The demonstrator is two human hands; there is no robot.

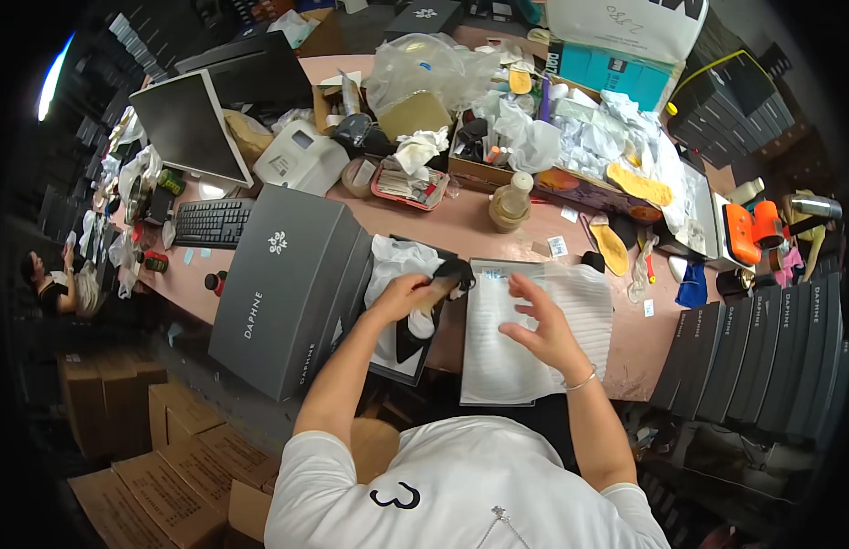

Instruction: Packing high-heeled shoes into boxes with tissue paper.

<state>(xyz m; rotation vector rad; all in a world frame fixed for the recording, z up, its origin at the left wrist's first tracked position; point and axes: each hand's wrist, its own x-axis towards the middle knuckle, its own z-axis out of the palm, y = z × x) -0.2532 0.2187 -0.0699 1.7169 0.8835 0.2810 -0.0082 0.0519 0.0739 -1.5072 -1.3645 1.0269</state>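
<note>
My left hand [408, 295] is closed on a black shoe [454, 274] over a shoe box [406, 373] lined with white tissue paper [385, 259]. Its fingers are pressed together near the shoe's dark upper edge, and the grip is partly hidden. Below them in the box lies another black and white piece [419, 326], perhaps a shoe with white stuffing. To the right, a ribbed white foam sheet [507, 371] lies over a shallow grey box part [475, 265]. My right hand [545, 334] hovers above the foam, thumb and fingers apart, holding nothing.
Stacked dark grey shoe boxes [276, 274] rise left of my left arm. Behind stand a glass bottle [510, 203], a red basket [411, 187] and a carton of crumpled paper [589, 174]. More boxes [763, 352] line the right edge. Brown cartons [150, 485] sit lower left.
</note>
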